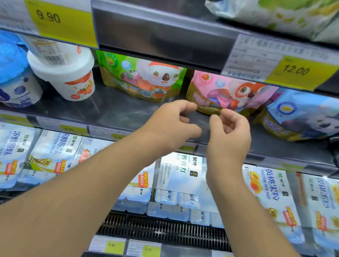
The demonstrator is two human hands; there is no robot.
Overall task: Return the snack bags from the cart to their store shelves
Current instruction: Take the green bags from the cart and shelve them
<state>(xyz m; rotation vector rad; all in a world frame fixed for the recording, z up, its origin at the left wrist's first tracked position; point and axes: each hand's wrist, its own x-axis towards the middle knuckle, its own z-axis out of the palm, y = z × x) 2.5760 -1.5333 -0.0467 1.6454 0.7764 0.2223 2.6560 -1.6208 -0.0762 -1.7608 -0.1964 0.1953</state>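
A pink snack bag (pixel 224 92) with a cartoon squirrel stands upright on the middle shelf (pixel 123 110). A green koala bag (pixel 141 78) stands to its left and a blue panda bag (pixel 310 118) to its right. My left hand (pixel 174 122) and my right hand (pixel 229 133) reach side by side just in front of the pink bag's lower edge. Both have loosely curled fingers with the thumbs apart and nothing between them. The fingertips are at or touching the bag's bottom edge. No cart is in view.
White yogurt tubs (pixel 62 70) and a blue-lidded tub (pixel 3 72) lie tipped at the shelf's left. Bare shelf lies in front of the bags. Price tags (pixel 63 22) line the shelf edge above. Yogurt multipacks (pixel 178 180) fill the lower shelf under my forearms.
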